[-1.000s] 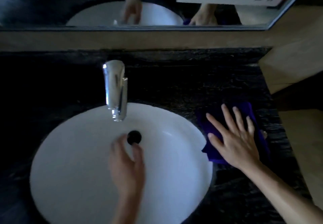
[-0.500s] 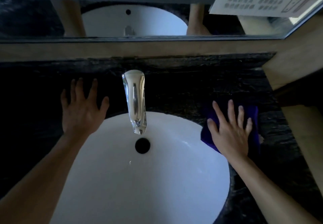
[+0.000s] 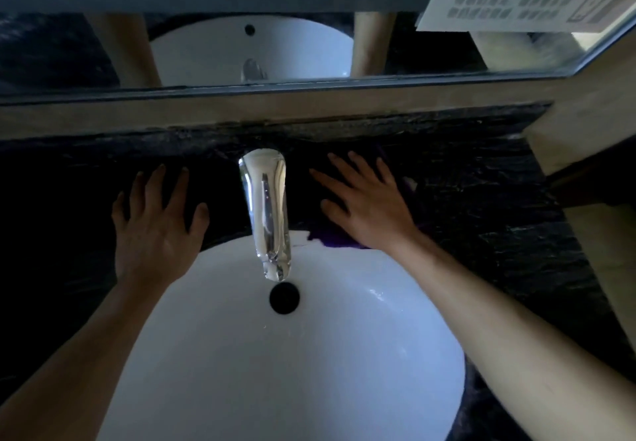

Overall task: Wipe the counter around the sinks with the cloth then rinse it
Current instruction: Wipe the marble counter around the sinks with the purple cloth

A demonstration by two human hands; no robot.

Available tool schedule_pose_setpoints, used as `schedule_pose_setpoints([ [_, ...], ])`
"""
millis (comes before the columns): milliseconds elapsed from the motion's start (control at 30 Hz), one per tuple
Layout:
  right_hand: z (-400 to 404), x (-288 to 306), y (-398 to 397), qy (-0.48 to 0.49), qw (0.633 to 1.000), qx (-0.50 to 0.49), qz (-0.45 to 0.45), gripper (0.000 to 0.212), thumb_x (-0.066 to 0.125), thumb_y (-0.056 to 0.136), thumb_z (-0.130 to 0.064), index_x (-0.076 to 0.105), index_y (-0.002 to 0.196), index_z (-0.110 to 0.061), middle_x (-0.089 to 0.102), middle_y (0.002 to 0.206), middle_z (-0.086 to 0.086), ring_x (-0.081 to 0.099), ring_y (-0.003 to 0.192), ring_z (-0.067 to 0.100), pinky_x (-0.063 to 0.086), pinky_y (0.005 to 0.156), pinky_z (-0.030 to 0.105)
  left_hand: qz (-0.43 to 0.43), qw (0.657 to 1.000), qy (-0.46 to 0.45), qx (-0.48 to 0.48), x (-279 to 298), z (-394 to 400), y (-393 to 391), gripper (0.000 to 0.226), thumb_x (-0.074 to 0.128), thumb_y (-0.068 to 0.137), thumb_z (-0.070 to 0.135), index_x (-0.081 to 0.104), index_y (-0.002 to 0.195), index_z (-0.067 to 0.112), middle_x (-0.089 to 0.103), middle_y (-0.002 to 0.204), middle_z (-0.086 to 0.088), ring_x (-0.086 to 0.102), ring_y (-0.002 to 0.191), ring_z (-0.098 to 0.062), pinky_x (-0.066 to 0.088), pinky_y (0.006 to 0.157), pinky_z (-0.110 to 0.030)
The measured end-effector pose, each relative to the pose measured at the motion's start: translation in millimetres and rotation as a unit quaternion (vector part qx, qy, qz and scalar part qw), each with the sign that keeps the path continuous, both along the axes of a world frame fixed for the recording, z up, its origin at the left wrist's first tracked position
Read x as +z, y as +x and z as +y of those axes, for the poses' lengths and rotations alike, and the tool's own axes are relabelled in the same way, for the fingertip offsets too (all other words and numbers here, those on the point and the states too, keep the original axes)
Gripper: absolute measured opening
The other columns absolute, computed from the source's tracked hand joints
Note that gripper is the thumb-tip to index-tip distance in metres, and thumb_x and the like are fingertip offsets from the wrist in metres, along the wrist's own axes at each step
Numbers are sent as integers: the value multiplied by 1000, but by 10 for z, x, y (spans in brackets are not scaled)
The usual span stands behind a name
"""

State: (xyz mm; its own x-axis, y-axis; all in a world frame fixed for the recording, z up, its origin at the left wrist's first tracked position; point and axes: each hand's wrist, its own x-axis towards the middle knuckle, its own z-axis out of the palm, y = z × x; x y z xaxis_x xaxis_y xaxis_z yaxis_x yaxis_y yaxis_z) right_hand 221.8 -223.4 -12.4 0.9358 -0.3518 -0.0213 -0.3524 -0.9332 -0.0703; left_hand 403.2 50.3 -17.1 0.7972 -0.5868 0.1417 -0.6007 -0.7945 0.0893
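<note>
Pressing on: the purple cloth [image 3: 335, 236] is lying on the dark bench [image 3: 481, 199] just right of the tap, and I am seeing only its near edge, which is hanging over the white sink [image 3: 344, 354] rim.
Right hand: my right hand [image 3: 368, 206] is lying flat on the cloth with fingers spread, pinning it by pressure and not gripping it.
Left hand: my left hand [image 3: 156, 224] is resting flat and empty on the bench left of the tap, fingers splayed, touching no cloth.
Tap: the chrome tap [image 3: 266, 213] is standing between my two hands, its spout reaching out over the drain [image 3: 284, 298].
Risk, cloth slipping: I am judging that, since the palm is only pressing, a quick stroke could leave the cloth bunching or sliding out from under the hand and dropping into the sink.
Risk, tap: I am judging that sweeping left could knock my knuckles on the tap base and leave a strip behind it unwiped.
Risk, seeing: the bench is reading very dark, so I am not able to tell wet from dry, and patches could be missed.
Back edge: the raised strip [image 3: 309, 113] under the mirror [image 3: 206, 45] is sitting close ahead of my fingertips, and I am judging they could jam against it.
</note>
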Motion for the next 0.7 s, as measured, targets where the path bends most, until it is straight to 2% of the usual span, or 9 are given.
schedule_pose_setpoints([
  [167,-1040,120,-948,12,977,-208,32,65,22,93,-61,26,155,-47,19,170,-7,16,156,24,13,124,56,-14,1000,-4,2,-43,-49,-11,67,35,97,48,38,152,11,38,152,-24,32,142,-49,26,110,-65],
  [300,-767,101,-756,22,949,-312,37,66,27,93,-58,19,157,-46,11,172,0,6,157,30,9,122,63,-18,1000,14,2,-33,-78,-40,68,32,98,48,36,152,7,37,151,-27,32,140,-52,26,110,-67],
  [367,-373,89,-418,14,963,-267,31,67,30,92,-57,22,157,-43,14,171,5,8,157,35,10,121,66,-7,1000,13,6,-24,-89,-55,69,32,97,48,37,152,7,37,152,-27,32,141,-52,26,111,-67],
  [533,635,-3,299,0,998,-64,-1,60,35,97,-55,38,154,-34,32,165,7,26,151,40,19,118,65,12,1000,9,9,11,-77,-36,72,32,94,52,37,152,9,38,153,-24,31,143,-50,25,113,-67],
  [633,496,4,75,1,1000,22,-11,59,34,101,-54,38,155,-31,36,164,4,29,151,37,23,118,62,4,1000,3,11,17,-50,-10,72,32,94,53,39,153,12,40,154,-21,32,143,-47,26,113,-65],
  [700,389,13,-314,-24,999,29,7,57,33,102,-54,34,156,-35,33,165,2,27,152,36,23,118,60,6,1000,10,10,14,-55,-24,72,33,94,53,38,153,12,40,154,-22,32,143,-47,26,113,-65],
])
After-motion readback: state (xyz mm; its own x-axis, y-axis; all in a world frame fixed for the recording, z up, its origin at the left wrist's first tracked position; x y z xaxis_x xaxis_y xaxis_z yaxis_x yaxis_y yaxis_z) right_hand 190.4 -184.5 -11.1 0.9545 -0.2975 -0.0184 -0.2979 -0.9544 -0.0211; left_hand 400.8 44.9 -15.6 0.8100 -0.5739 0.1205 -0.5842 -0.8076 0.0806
